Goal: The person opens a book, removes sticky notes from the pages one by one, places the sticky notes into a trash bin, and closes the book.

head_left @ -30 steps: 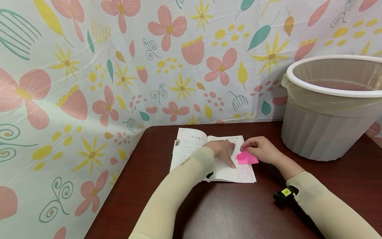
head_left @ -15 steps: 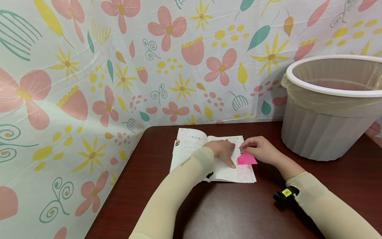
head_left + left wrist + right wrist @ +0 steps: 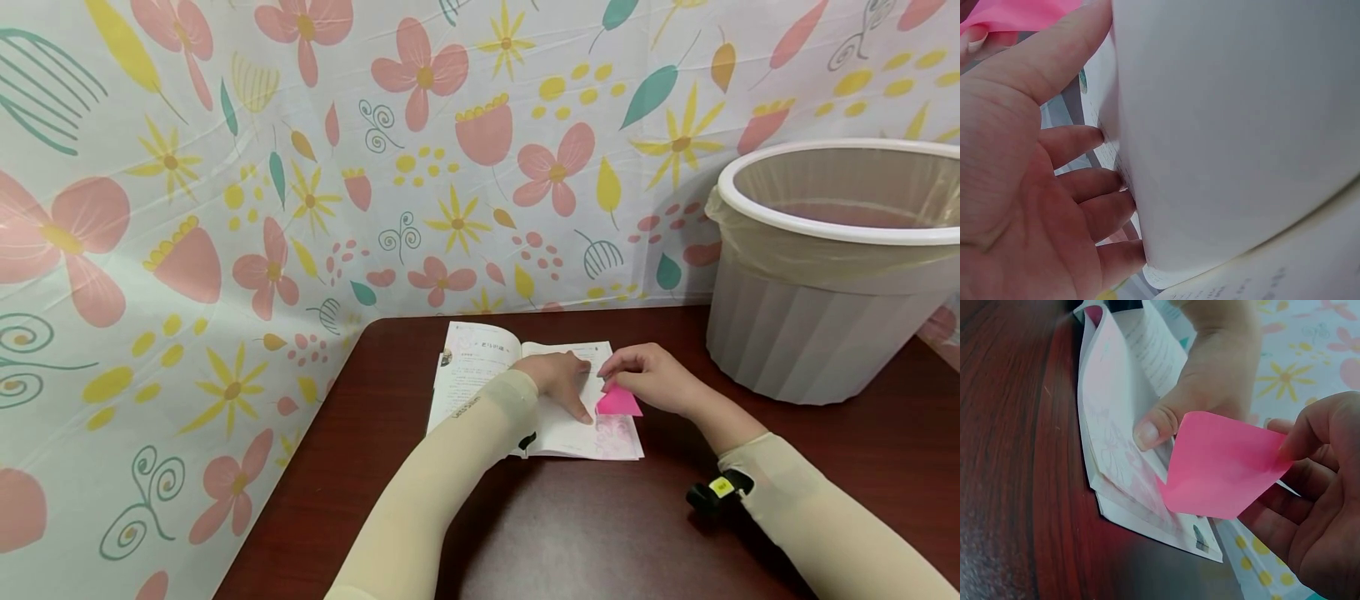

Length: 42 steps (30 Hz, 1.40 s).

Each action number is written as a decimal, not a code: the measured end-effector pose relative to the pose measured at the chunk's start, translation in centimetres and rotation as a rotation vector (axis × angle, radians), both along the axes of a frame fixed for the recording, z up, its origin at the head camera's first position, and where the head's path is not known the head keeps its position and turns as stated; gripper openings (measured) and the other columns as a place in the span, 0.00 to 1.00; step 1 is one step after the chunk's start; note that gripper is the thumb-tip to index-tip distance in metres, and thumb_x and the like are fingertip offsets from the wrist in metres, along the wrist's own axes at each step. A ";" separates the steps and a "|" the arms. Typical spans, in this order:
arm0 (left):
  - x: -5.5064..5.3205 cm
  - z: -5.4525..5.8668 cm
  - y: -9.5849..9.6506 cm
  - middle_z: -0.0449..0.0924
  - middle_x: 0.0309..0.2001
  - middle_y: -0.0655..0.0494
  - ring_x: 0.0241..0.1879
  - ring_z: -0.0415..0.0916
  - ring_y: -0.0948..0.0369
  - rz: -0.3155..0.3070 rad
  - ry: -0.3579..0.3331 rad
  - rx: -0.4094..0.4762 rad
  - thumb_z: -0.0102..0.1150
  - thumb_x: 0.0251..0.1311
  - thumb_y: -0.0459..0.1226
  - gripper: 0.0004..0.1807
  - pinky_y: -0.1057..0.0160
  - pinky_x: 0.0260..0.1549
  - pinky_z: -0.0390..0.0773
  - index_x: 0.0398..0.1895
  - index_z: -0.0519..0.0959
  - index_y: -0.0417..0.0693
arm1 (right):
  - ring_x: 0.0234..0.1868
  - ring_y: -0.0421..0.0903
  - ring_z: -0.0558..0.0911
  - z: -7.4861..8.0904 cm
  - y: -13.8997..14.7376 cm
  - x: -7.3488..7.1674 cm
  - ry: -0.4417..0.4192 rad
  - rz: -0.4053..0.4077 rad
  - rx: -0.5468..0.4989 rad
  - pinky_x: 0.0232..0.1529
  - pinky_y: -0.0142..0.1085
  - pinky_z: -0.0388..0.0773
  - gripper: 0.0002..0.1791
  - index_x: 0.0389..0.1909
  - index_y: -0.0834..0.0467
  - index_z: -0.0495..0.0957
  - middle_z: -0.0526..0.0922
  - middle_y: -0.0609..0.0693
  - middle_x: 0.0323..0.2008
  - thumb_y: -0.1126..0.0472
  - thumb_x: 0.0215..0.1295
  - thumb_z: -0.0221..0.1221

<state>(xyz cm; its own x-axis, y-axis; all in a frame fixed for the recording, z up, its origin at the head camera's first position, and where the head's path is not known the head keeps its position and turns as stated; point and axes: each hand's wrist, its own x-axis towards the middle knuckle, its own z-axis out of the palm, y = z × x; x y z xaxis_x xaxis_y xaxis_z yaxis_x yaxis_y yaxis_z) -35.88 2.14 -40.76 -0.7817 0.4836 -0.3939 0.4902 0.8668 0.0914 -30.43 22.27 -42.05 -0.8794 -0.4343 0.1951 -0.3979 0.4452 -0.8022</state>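
An open book (image 3: 480, 362) with printed pages lies on the dark table. My left hand (image 3: 557, 382) rests across its right page, fingers and thumb spread. In the left wrist view, the fingertips of the left hand (image 3: 1035, 181) touch the edge of a page. Between thumb and fingers, my right hand (image 3: 656, 382) pinches a pink sticky note (image 3: 618, 402) by one corner. The right wrist view shows the pink sheet (image 3: 1225, 465) beside the left thumb (image 3: 1154, 430), its lower edge over the page, which bears a pale pink printed drawing.
To the right of the book stands a large grey bin (image 3: 810, 325) with a white rim and a plastic liner. A flower-patterned cloth (image 3: 487, 208) hangs behind and left of the dark wooden table (image 3: 570, 525).
The right hand has shifted slightly left. The sticky note has tilted, and more of the printed drawing below it shows. The left hand stays in place.
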 end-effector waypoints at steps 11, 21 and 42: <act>0.2 0.1 -0.1 0.61 0.79 0.62 0.75 0.64 0.64 -0.007 0.010 0.004 0.74 0.43 0.69 0.58 0.58 0.70 0.70 0.80 0.61 0.70 | 0.36 0.39 0.85 0.7 -0.2 0.5 -0.007 0.028 -0.032 0.40 0.28 0.80 0.08 0.42 0.64 0.86 0.91 0.54 0.32 0.70 0.67 0.59; 0.2 0.1 -0.1 0.58 0.81 0.61 0.77 0.61 0.63 0.005 0.001 -0.003 0.74 0.44 0.68 0.58 0.57 0.72 0.68 0.80 0.59 0.70 | 0.36 0.39 0.84 0.6 -0.3 0.5 0.015 0.038 -0.021 0.41 0.28 0.79 0.09 0.40 0.62 0.87 0.91 0.52 0.30 0.72 0.66 0.58; 0.2 0.0 0.0 0.58 0.81 0.62 0.77 0.61 0.63 0.012 0.009 -0.005 0.75 0.44 0.68 0.58 0.58 0.71 0.68 0.80 0.59 0.71 | 0.28 0.37 0.77 0.8 -0.6 0.6 0.052 0.046 -0.006 0.31 0.31 0.76 0.16 0.26 0.54 0.87 0.88 0.52 0.26 0.73 0.65 0.56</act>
